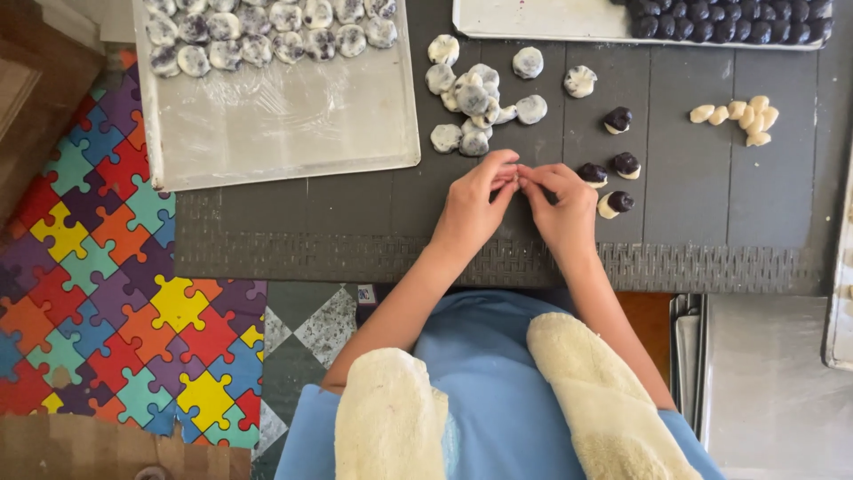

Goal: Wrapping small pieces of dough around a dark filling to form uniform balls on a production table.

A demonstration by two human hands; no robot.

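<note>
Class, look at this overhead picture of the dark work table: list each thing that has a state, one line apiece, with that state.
Left hand: fingertips pinched, meeting the right hand.
Right hand: fingertips pinched; what they hold is hidden.
Metal tray of wrapped grey-white dough balls: partly filled, front bare.
Loose pile of wrapped balls: closed, heaped.
Dough pieces topped with dark filling: open, unwrapped.
Plain cream dough lumps: unfilled.
Tray of dark filling balls: right end filled.

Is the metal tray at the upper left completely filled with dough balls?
No: the metal tray holds wrapped dough balls only along its far edge, and the rest of its plastic-lined surface is bare.
</note>
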